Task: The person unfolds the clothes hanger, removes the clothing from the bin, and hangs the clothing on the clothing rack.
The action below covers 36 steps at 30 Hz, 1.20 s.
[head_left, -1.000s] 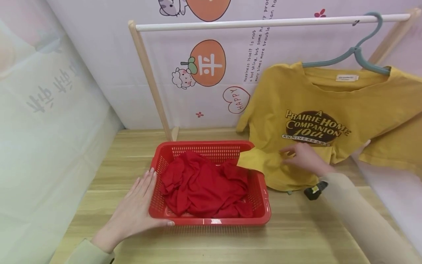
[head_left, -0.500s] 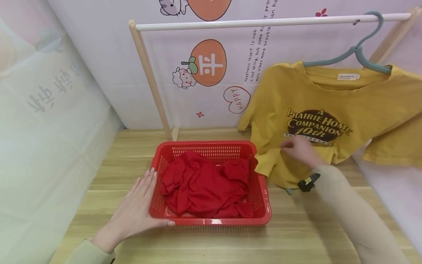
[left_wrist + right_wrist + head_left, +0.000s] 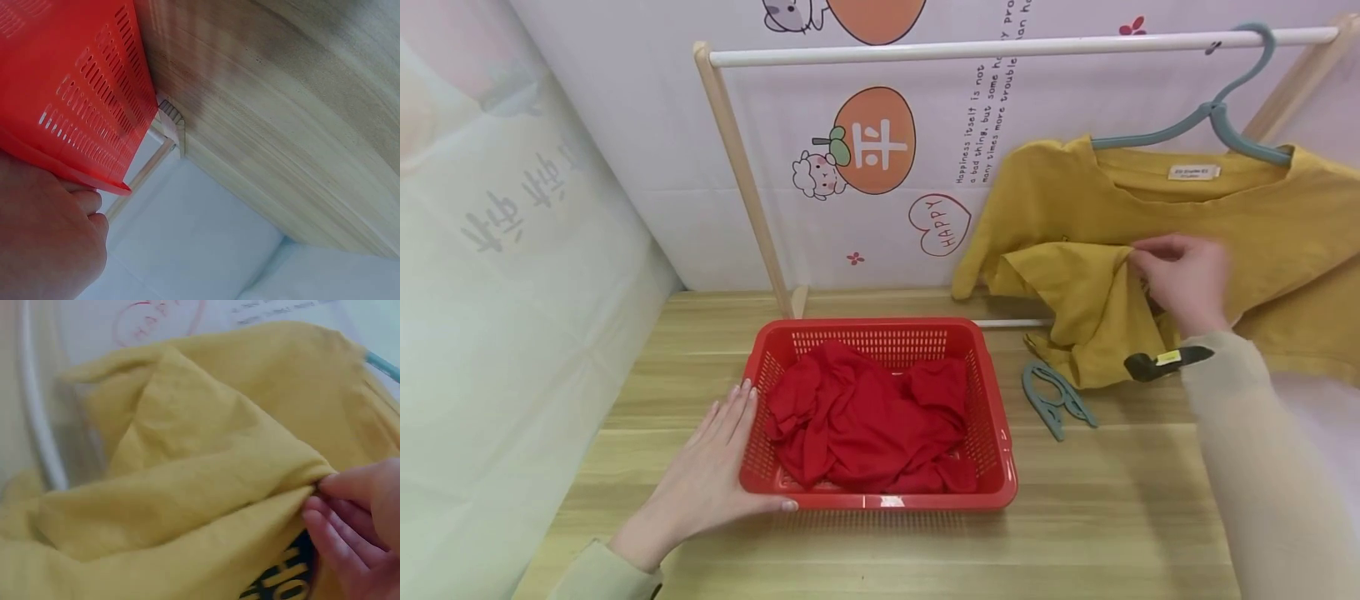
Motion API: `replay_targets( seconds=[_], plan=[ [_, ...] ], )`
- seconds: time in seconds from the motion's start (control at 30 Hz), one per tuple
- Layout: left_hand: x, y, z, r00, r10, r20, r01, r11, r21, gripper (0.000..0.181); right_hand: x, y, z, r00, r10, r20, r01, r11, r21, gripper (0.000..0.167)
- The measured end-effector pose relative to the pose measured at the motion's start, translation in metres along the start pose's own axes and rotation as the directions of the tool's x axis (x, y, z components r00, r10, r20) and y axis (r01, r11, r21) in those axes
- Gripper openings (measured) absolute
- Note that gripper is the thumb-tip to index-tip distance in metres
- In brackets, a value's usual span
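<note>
A yellow shirt (image 3: 1195, 200) hangs on a blue-green hanger (image 3: 1172, 133) at the right. My right hand (image 3: 1191, 279) pinches its front and holds the cloth bunched up, covering most of the printed design; the right wrist view shows thumb and fingertips closed on the fold (image 3: 250, 494). My left hand (image 3: 707, 475) rests along the left edge of a red basket (image 3: 895, 502), fingers straight on the rim, thumb near its front corner. Red cloth (image 3: 872, 417) lies crumpled in the basket. In the left wrist view, the hand (image 3: 50, 237) is against the basket's rim (image 3: 69, 172).
The rack's white bar (image 3: 925, 52) runs across the back, with a wooden post (image 3: 741, 175) behind the basket. A second blue-green hanger (image 3: 1056, 400), folded, lies on the wooden table (image 3: 925, 558) right of the basket. A patterned sheet (image 3: 850, 225) covers the back wall.
My right hand has moved up and to the right, lifting the shirt's lower front with it. The folded hanger on the table has come into view. My left hand has stayed on the basket.
</note>
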State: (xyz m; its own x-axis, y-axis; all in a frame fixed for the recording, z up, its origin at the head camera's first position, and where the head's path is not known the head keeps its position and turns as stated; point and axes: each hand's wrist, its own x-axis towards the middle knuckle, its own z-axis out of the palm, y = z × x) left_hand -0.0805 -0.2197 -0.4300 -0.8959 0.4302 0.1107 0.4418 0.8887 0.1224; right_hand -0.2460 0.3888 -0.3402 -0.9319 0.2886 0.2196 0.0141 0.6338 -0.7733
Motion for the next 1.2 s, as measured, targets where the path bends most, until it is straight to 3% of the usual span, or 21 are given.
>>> replay_targets(
  seconds=[0.07, 0.13, 0.23, 0.5, 0.77, 1.2],
  plan=[
    [0.0, 0.0, 0.0, 1.0, -0.004, 0.0, 0.004, 1.0, -0.004, 0.143, -0.003, 0.004, 0.008, 0.993, -0.007, 0.119, 0.011, 1.0, -0.028, 0.046],
    [0.0, 0.0, 0.001, 1.0, -0.007, 0.0, 0.007, 1.0, -0.009, 0.143, -0.008, 0.007, 0.018, 0.968, -0.019, 0.25, 0.037, 0.997, -0.065, 0.055],
    [0.0, 0.0, 0.002, 1.0, -0.007, -0.002, 0.007, 1.0, -0.008, 0.142, -0.016, 0.011, 0.029, 0.934, -0.025, 0.356, 0.056, 0.996, -0.076, 0.06],
    [0.001, 0.001, 0.001, 1.0, -0.011, 0.003, 0.011, 1.0, -0.01, 0.143, -0.033, 0.021, 0.039, 0.918, -0.055, 0.392, 0.117, 0.984, -0.136, 0.064],
    [0.0, 0.001, 0.001, 1.0, -0.007, 0.001, 0.007, 1.0, -0.006, 0.143, -0.061, 0.036, 0.043, 0.898, -0.011, 0.441, 0.094, 0.981, -0.167, 0.064],
    [0.0, 0.0, 0.002, 1.0, -0.001, 0.0, 0.001, 1.0, 0.018, 0.143, -0.099, 0.068, 0.048, 0.867, -0.068, 0.493, 0.171, 0.971, -0.167, 0.043]
  ],
)
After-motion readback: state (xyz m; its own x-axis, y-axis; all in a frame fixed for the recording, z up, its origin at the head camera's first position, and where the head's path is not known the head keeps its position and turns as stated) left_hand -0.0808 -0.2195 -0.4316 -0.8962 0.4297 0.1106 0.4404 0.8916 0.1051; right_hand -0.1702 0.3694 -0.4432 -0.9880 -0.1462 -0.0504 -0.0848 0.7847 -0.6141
